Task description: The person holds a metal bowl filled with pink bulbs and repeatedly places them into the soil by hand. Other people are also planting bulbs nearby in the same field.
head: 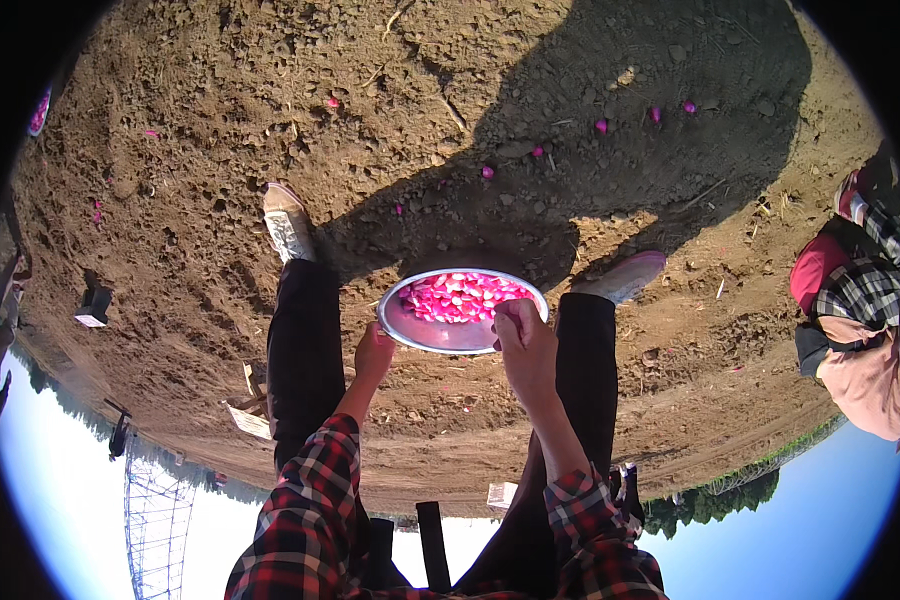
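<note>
A round metal basin [442, 341] is held between my legs, partly filled with bright pink pieces [461, 296] that look like seed cloves or bulbs. My left hand [375, 349] grips the basin's rim at its left side. My right hand [523, 330] is at the basin's right edge, over the pink pieces, with its fingers curled; whether a piece is between them is hidden. On the shaded soil beyond the basin lie several pink pieces, among them one [487, 172] near the middle and one [601, 126] farther right.
My shoes [289, 229] stand on loose brown soil, either side of the basin. A person [855, 300] bends low at the far right. A crate [251, 420], a box [502, 495] and a dark container [92, 307] stand on the ground. Another basin [40, 112] shows at the upper left.
</note>
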### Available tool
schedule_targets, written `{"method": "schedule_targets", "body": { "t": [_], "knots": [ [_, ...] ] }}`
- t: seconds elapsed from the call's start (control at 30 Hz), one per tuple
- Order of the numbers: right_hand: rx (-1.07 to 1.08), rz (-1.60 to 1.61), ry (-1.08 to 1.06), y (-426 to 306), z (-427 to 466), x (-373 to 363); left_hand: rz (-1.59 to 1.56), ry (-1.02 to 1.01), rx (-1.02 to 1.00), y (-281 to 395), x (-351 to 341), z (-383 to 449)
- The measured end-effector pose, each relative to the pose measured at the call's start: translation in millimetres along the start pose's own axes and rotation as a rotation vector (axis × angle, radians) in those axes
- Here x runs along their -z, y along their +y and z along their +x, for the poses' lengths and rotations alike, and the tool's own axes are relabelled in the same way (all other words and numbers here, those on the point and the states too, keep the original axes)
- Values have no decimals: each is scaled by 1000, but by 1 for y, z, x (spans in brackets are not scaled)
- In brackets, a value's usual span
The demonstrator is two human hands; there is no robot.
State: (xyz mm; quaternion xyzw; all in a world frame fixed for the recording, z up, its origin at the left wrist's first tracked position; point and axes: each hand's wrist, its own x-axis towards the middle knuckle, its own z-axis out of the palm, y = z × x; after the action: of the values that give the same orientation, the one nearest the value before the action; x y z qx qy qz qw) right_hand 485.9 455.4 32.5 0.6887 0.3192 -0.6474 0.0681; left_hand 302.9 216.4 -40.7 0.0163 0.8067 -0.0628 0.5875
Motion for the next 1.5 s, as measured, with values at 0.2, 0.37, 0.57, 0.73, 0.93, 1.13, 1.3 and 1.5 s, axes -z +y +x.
{"method": "schedule_targets", "body": {
  "t": [0.2,0.37,0.57,0.73,0.93,1.13,1.3,1.5],
  "knots": [
    [117,314,-98,-7,-16,4,449,414,-771,119,17,5],
    [-2,321,-156,-20,-23,16,224,131,-722,216,-24,49],
    [3,383,-268,-28,-36,30,369,388,-539,274,-61,86],
    [-32,484,-345,-38,-45,45,404,269,-247,285,-63,90],
    [-15,557,-362,-42,-50,57,459,248,-259,281,-62,96],
    [-24,584,-386,-45,-51,65,481,185,-244,285,-58,101],
    [-53,663,-406,-43,-51,72,489,207,-210,279,-65,115],
    [-84,671,-299,-44,-43,75,301,83,-441,271,-44,90]
  ]
}}
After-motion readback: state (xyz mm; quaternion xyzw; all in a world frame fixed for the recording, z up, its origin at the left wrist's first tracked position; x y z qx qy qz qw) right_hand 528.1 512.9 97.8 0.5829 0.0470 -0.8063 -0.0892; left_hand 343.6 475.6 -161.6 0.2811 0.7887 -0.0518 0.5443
